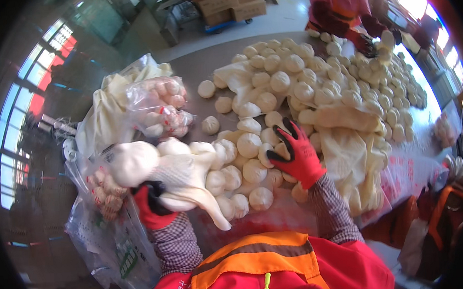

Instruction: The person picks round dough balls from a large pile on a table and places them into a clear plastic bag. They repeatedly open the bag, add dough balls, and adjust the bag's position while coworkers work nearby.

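My left hand [155, 203], in a red glove with black fingers, grips the raised left end of a pale mesh steamer cloth [182, 170]. A large white steamed bun [134, 164] rests at that end, just above the hand. More buns lie along the cloth, and a loose corner hangs toward me. My right hand [298, 154], gloved alike, reaches over the pile with its fingers spread. Its thumb and fingertips touch or hover over several buns [266, 154]; no bun is plainly held. Pleated buns [261, 198] cover the table between the hands.
Bagged buns [162, 105] sit at the left, beside crumpled cloths [107, 100]. Another plastic bag of buns [108, 194] hangs at the near left edge. More cloth [350, 154] lies at right. Across the table [196, 64], a person [338, 13] handles buns. Cardboard boxes [224, 5] stand behind.
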`<state>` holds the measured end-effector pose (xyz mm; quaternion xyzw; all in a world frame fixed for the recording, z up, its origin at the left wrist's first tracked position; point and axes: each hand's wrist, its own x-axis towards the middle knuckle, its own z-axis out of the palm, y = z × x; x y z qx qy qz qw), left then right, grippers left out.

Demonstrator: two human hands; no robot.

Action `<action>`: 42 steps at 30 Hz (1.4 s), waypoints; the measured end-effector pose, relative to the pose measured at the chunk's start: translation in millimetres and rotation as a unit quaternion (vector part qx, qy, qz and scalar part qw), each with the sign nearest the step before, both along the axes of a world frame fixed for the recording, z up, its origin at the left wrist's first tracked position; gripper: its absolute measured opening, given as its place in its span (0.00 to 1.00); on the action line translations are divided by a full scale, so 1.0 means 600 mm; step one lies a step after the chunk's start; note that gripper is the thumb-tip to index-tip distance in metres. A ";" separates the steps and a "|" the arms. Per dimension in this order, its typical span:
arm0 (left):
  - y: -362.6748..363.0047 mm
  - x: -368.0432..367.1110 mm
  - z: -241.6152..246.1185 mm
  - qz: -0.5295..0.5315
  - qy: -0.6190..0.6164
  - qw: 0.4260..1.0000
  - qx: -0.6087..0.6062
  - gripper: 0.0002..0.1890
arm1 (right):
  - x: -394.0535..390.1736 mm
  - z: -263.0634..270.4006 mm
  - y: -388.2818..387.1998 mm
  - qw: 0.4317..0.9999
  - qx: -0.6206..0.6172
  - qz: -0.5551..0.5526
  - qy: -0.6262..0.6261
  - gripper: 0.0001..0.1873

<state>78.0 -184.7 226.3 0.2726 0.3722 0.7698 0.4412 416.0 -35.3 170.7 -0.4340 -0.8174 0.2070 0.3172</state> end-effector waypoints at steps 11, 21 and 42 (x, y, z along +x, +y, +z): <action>-0.010 0.022 -0.052 0.011 0.080 0.996 -0.042 0.31 | -0.210 0.060 -0.006 0.940 0.036 0.217 0.261 0.28; -0.063 0.064 -0.152 -0.165 0.388 0.894 -0.151 0.34 | -0.148 0.029 0.019 0.961 0.184 0.002 0.207 0.15; -0.027 0.104 -0.141 0.032 0.414 0.895 -0.162 0.25 | -0.165 -0.020 0.003 0.973 0.189 -0.036 0.128 0.09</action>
